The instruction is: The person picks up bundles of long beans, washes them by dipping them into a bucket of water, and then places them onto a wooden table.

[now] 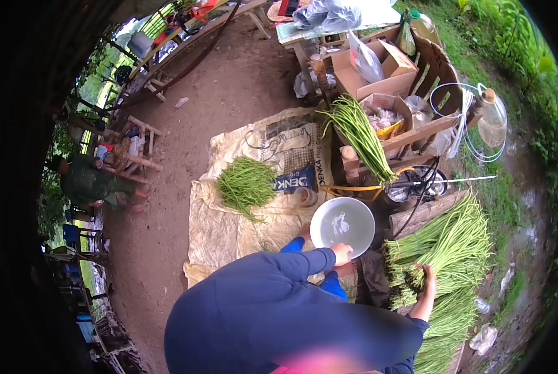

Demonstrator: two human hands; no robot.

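The right hand [423, 277] is closed around a fistful of long green beans [410, 278], gripped near their cut ends, at the near edge of a big heap of the same beans [453, 240] that spreads across the right side of the scene. The left hand [341, 254] rests on the near rim of a white bowl [342, 225], fingers curled over the edge – whether it grips the rim or only touches it cannot be told. The bowl holds clear water and stands just left of the heap, between the two hands and a little farther out. Both arms are in dark blue sleeves [291, 299] that fill the near middle of the view. Left of the bowl, a pale sack [229, 230] lies flat on the bare earth, and on it sits a smaller pile of shorter bean pieces [246, 184], well apart from the big heap. Farther out, another bundle of long beans [361, 137] lies slanted over a wooden frame [410, 137], with open cardboard boxes [366, 75] beyond it. To the far right stands a clear plastic jug [492, 121] with loops of clear tubing beside it. Far off on the left, another person [92, 184] in green sits near some wooden stools – their hands are too small to make out.
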